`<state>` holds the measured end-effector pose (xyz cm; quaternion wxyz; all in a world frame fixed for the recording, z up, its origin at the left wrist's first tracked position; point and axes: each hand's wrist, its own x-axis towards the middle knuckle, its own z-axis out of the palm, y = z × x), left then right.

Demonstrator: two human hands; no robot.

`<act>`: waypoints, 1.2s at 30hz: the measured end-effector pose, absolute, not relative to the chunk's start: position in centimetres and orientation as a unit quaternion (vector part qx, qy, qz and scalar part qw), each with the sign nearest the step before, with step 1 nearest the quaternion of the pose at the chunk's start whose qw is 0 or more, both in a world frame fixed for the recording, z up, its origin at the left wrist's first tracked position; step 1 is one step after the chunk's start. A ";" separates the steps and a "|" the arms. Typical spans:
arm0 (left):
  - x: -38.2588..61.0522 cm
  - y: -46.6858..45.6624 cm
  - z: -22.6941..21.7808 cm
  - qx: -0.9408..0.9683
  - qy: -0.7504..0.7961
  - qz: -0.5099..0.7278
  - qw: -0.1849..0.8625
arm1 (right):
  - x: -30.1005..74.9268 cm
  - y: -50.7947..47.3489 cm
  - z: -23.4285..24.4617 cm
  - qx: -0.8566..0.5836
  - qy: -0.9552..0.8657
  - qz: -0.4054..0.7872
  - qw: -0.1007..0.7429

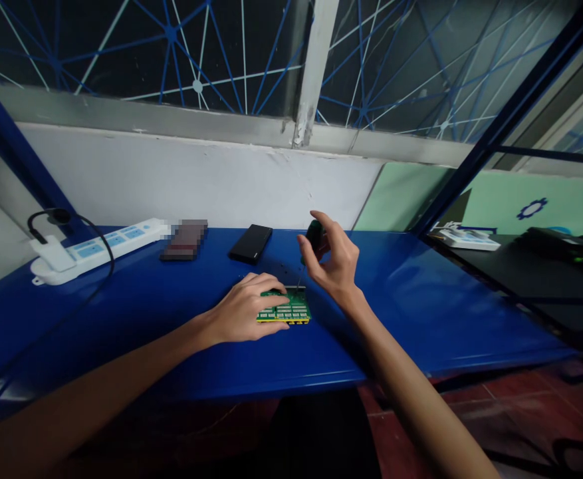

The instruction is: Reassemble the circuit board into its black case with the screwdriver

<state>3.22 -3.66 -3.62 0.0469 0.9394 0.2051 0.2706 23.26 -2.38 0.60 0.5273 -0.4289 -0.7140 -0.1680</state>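
A small green circuit board (pixel 291 311) lies flat on the blue table (pixel 421 299), near its middle. My left hand (pixel 246 309) rests on the board's left part, fingers laid over it and pressing it down. My right hand (pixel 334 263) hovers just right of and above the board, fingers pinched round the dark green handle of a small screwdriver (pixel 314 234). The screwdriver's thin shaft points down to the board's far right corner. A few tiny specks, perhaps screws, lie on the table just behind the board.
A white power strip (pixel 96 247) with a plugged charger and black cable lies at the back left. A blurred dark object (pixel 185 239) and a black phone-like slab (pixel 250 243) lie behind the board. A black table with gear (pixel 535 259) stands to the right.
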 end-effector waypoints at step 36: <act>3.2 -3.6 -3.7 0.937 0.205 0.279 0.053 | 23.3 -2.6 0.9 -0.439 -0.720 -0.181 0.507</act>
